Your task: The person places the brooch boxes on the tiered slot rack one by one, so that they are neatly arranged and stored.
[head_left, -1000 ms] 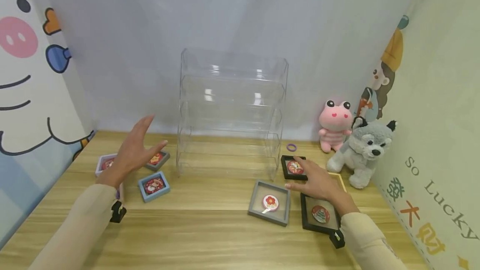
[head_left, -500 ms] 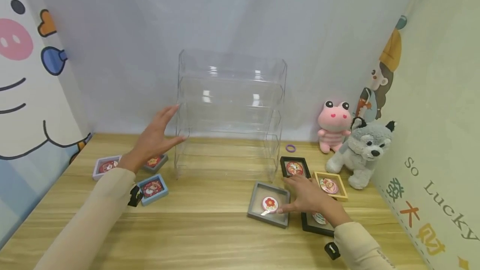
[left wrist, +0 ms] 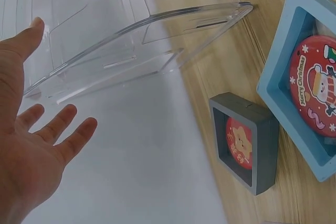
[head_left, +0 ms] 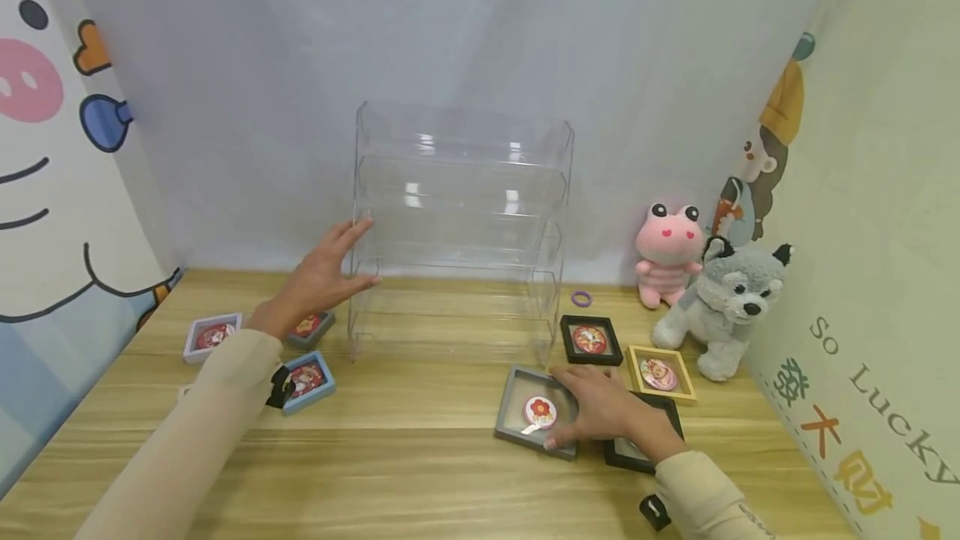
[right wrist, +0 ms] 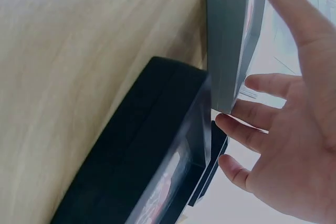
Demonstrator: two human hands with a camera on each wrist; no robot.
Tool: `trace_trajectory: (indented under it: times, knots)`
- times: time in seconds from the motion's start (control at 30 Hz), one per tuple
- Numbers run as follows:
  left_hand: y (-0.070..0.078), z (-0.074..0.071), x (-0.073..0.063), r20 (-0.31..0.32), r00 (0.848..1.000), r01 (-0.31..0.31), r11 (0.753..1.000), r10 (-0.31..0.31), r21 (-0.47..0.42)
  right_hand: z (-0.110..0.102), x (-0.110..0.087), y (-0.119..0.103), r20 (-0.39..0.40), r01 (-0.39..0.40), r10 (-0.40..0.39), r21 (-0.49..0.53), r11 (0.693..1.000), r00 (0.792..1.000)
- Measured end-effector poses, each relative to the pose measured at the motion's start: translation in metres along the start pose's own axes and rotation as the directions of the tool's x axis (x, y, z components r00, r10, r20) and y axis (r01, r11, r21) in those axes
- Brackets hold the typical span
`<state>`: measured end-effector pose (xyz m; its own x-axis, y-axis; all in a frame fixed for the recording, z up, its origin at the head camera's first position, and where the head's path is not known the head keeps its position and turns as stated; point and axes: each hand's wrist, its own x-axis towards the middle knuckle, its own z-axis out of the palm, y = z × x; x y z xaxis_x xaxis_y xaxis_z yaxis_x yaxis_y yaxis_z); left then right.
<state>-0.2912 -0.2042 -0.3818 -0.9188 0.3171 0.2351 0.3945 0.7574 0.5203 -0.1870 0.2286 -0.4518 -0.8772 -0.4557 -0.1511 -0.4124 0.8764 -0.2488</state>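
A clear acrylic rack (head_left: 459, 269) with several tiers stands at the back middle of the table. My left hand (head_left: 321, 275) is raised at its left side, thumb and fingers spread, with nothing in the palm. In the left wrist view, the rack's side edge (left wrist: 142, 23) passes beyond the fingers. My right hand (head_left: 602, 403) reaches over the right side of a large grey frame (head_left: 519, 398) holding a red-flower badge. Its thumb lies by the frame's near corner and its fingers by the far one, extended. A large black frame (head_left: 664, 403) is partly hidden under that hand.
To the left lie a lilac frame (head_left: 193, 343), a small dark grey frame (left wrist: 265, 153) and a light blue frame (left wrist: 283, 72). On the right are a small black frame (head_left: 617, 350), a yellow frame (head_left: 678, 394), a purple ring (head_left: 581, 299), a pink plush (head_left: 670, 240) and a grey plush dog (head_left: 738, 298).
My left hand has moved right, from above the left frames to the rack's side. My right hand has come left and nearer, from the small black frame to the large grey frame.
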Motion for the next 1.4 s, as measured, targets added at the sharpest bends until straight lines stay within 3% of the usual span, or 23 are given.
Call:
trace_trajectory:
  times: [0.7, 0.87, 1.1, 1.27, 1.4]
  knots:
    - [-0.006, 0.007, 0.002, -0.026, 1.0, -0.013, 0.999, 0.012, -0.033, 0.003, 0.0, -0.012, -0.064, 0.055, -0.055, -0.011, 0.998, 0.996]
    - [-0.004, 0.007, 0.001, -0.031, 0.999, -0.011, 0.999, 0.01, -0.037, 0.003, -0.003, -0.016, -0.073, 0.029, -0.022, 0.093, 0.995, 0.997]
    - [-0.003, 0.01, 0.001, -0.039, 0.999, -0.004, 1.0, 0.003, -0.027, 0.003, -0.004, -0.017, -0.075, -0.021, 0.045, 0.296, 0.955, 0.996]
    - [-0.004, 0.011, 0.001, -0.05, 0.999, -0.007, 0.999, 0.005, -0.034, 0.004, -0.004, -0.015, -0.065, -0.061, 0.088, 0.337, 0.94, 0.994]
    - [-0.005, 0.012, 0.001, -0.047, 0.999, -0.011, 0.999, 0.009, -0.034, 0.001, -0.007, -0.011, -0.048, -0.04, 0.061, 0.357, 0.933, 0.997]
